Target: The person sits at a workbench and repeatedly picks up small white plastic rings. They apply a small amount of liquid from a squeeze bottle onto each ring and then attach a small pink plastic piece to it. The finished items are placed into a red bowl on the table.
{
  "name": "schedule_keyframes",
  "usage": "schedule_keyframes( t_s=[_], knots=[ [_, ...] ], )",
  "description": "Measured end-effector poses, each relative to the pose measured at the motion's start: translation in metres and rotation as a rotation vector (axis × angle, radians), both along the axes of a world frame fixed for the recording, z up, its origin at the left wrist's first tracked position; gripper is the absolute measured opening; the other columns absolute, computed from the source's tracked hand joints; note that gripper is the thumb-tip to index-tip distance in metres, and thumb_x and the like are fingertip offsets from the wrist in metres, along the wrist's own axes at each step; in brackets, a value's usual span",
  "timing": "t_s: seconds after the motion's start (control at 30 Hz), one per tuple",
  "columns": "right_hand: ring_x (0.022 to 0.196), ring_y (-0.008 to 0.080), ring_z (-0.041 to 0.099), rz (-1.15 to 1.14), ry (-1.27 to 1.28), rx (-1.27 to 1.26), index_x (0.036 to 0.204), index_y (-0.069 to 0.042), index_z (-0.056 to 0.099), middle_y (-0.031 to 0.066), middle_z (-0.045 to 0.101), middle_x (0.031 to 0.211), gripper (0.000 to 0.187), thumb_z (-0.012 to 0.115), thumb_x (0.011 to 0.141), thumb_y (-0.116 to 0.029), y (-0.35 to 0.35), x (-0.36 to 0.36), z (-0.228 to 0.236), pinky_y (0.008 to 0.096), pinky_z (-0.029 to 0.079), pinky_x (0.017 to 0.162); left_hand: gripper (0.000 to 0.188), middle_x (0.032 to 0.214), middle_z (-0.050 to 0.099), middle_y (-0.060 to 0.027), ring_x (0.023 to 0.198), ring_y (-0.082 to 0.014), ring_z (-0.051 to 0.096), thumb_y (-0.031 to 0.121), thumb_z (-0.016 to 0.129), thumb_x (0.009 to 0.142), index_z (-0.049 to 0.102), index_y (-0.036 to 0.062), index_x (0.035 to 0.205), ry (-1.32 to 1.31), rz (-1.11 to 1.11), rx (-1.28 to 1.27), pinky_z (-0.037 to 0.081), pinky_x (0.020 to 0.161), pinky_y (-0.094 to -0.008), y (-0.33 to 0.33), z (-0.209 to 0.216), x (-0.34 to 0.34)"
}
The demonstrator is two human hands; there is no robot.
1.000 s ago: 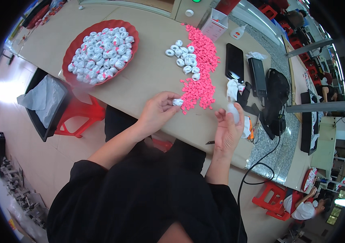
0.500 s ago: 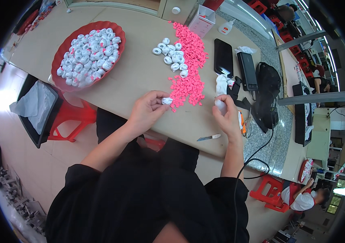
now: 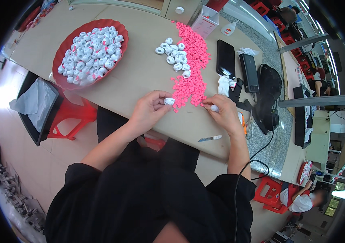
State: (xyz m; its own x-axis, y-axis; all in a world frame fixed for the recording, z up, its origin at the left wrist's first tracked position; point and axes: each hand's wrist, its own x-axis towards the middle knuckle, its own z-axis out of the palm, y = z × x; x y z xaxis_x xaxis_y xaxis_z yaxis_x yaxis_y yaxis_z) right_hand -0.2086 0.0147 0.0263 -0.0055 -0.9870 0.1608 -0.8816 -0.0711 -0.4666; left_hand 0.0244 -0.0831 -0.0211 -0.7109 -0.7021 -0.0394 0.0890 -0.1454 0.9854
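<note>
My left hand (image 3: 149, 108) pinches a small white rounded piece (image 3: 169, 101) at the near left edge of a spread of tiny pink pieces (image 3: 189, 87). Across from it, my right hand (image 3: 226, 114) curls around a small white bottle (image 3: 215, 108), whose rounded end pokes out between the fingers. The thumb and forefinger of that hand meet at the near right edge of the pink pieces; whether they pinch one is too small to tell. Several white ring-like pieces (image 3: 177, 58) lie against the pink spread's left side. A scalloped red bowl (image 3: 124, 35) heaped with white-and-pink pieces stands farther left.
A craft knife (image 3: 209, 138) lies near the front edge. At the right are a black phone (image 3: 225, 58), a black power bank (image 3: 249, 73), a black bag (image 3: 269, 87) and a cable. A white box (image 3: 205, 22) and a squeeze bottle (image 3: 228, 28) stand at the back.
My right hand has moved left and turned its fingertips down to the edge of the pink pieces, keeping the white bottle. My left hand stays nearly in place with its white piece.
</note>
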Motion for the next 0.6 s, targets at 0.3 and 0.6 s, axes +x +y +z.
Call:
schedule_keyframes(
  t_s=[0.3,0.6],
  knots=[
    [0.071,0.0244,0.057,-0.003,0.008,0.053,0.081,-0.005,0.063,0.0079,0.059,0.074,0.011,0.067,0.072,-0.009,-0.003,0.000,-0.001,0.0327,0.044,0.064,0.027,0.090,0.055,-0.0062,0.083,-0.0102,0.059,-0.004,0.057,0.081,0.051,-0.0037,0.107,0.019,0.016,0.017,0.050,0.073,-0.0212,0.000,-0.001,0.000],
    [0.068,0.0152,0.059,-0.238,-0.407,0.020,0.082,-0.002,0.063,0.0070,0.063,0.077,0.012,0.068,0.075,-0.011,0.009,0.016,-0.015,0.0261,0.045,0.062,0.028,0.093,0.056,-0.0078,0.086,-0.0126,0.060,-0.004,0.056,0.082,0.050,-0.0040,0.109,0.057,0.002,0.012,0.050,0.077,-0.0232,-0.001,-0.003,-0.001]
  ],
)
